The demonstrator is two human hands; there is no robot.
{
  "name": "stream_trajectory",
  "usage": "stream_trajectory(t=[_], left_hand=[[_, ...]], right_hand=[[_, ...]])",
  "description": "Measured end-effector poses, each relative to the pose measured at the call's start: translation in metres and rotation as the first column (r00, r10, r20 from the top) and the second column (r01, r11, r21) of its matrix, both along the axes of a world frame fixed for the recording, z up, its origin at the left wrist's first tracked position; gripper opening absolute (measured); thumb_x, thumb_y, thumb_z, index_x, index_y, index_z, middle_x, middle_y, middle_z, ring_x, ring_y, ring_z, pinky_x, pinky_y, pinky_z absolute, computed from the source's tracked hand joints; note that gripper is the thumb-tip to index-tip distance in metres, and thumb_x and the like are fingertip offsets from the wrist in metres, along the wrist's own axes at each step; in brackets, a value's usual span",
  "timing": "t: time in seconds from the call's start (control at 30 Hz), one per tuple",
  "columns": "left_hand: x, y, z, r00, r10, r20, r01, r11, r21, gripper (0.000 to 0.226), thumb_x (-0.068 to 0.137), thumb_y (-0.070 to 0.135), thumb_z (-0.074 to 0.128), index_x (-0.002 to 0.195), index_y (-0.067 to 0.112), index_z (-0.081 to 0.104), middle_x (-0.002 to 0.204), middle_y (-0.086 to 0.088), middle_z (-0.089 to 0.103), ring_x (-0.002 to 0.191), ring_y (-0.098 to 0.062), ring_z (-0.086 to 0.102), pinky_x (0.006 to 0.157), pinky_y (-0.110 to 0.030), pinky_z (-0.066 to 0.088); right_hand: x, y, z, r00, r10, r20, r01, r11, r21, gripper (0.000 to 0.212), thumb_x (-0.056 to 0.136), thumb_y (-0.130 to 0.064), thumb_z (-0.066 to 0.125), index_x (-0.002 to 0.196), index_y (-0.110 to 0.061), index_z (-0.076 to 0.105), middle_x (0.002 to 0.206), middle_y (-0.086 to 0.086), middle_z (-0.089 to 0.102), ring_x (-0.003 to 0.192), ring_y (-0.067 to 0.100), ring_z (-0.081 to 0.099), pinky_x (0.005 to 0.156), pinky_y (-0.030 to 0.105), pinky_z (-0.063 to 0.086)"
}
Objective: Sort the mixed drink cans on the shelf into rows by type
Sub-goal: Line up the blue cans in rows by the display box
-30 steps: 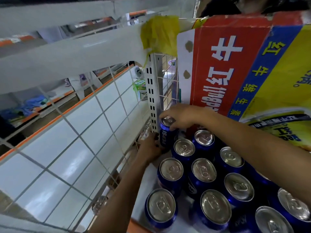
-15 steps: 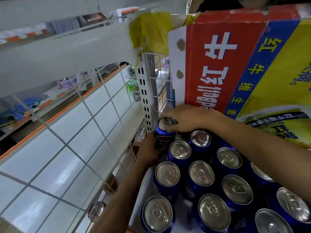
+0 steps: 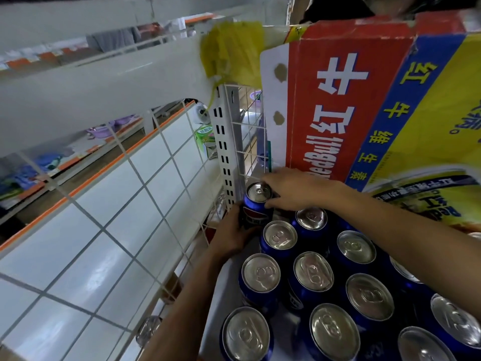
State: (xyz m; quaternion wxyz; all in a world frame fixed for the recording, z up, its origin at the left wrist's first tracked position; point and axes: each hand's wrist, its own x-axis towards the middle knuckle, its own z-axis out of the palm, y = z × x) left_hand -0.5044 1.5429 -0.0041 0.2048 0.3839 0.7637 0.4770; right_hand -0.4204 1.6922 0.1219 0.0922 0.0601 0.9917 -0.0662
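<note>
- Blue can point(image 3: 256, 204) stands upright at the shelf's point(image 3: 229, 303) back left corner.
- Right hand point(image 3: 291, 190) pinches its top rim.
- Left hand point(image 3: 231, 235) wraps its lower side.

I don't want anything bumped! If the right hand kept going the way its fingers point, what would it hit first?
The right hand pinches the top of the blue Pepsi can, so that comes first. Behind it probably stands the white slotted shelf post, though depth is hard to judge.
</note>
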Motion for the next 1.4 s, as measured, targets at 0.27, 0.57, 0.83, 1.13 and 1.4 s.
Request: stream_trajectory(t=[0.27, 0.57, 0.83, 1.13, 1.4], left_hand=[[0.002, 0.006, -0.002, 1.000, 0.009, -0.024, -0.009, 1.000, 0.010, 0.051, 0.082, 0.026, 0.071, 0.127, 0.022, 0.047, 0.109, 0.018, 0.056, 0.097, 0.014, 0.053, 0.077, -0.001, 0.040], [0.002, 0.004, -0.003, 1.000, -0.021, 0.019, 0.021, 0.999, 0.029, 0.054, 0.084, 0.023, 0.070, 0.131, 0.022, 0.044, 0.111, 0.019, 0.056, 0.102, 0.013, 0.053, 0.081, -0.003, 0.042], [-0.001, 0.004, 0.001, 0.999, -0.019, -0.045, 0.020, 0.999, 0.031, 0.055, 0.081, 0.019, 0.073, 0.128, 0.023, 0.044, 0.107, 0.019, 0.053, 0.092, 0.020, 0.050, 0.079, 0.004, 0.037], [0.004, 0.000, 0.003, 0.999, 0.034, -0.039, -0.034, 0.999, 0.009, 0.060, 0.081, 0.024, 0.073, 0.133, 0.019, 0.043, 0.114, 0.015, 0.052, 0.106, 0.000, 0.050, 0.078, 0.004, 0.037], [0.010, -0.023, 0.023, 0.913, 0.354, -0.202, -0.364, 0.931, -0.015, 0.047, 0.083, 0.015, 0.067, 0.127, 0.012, 0.050, 0.123, -0.008, 0.057, 0.111, -0.023, 0.055, 0.087, -0.032, 0.044]], right_hand=[[0.003, -0.002, -0.003, 0.999, -0.016, -0.041, 0.017, 1.000, 0.013, 0.049, 0.091, -0.038, 0.058, 0.130, -0.011, 0.044, 0.123, 0.010, 0.051, 0.108, 0.023, 0.051, 0.084, 0.030, 0.039], [0.004, -0.001, -0.005, 0.997, -0.024, -0.070, 0.022, 0.999, -0.032, 0.047, 0.090, -0.034, 0.060, 0.129, -0.011, 0.046, 0.123, 0.009, 0.054, 0.108, 0.021, 0.051, 0.085, 0.027, 0.039], [0.006, 0.002, -0.007, 0.996, -0.028, -0.083, 0.020, 0.995, -0.096, 0.051, 0.089, -0.029, 0.063, 0.133, -0.014, 0.042, 0.127, 0.007, 0.054, 0.110, 0.018, 0.051, 0.088, 0.026, 0.039], [0.006, 0.001, -0.006, 0.997, -0.034, -0.066, 0.024, 0.988, -0.152, 0.051, 0.089, -0.026, 0.063, 0.134, -0.013, 0.041, 0.125, 0.006, 0.056, 0.107, 0.019, 0.054, 0.089, 0.028, 0.043], [0.029, -0.008, 0.023, 0.999, 0.016, -0.050, -0.026, 0.976, -0.218, 0.053, 0.087, -0.032, 0.065, 0.136, -0.029, 0.043, 0.106, -0.007, 0.064, 0.093, 0.007, 0.060, 0.082, 0.027, 0.051]])
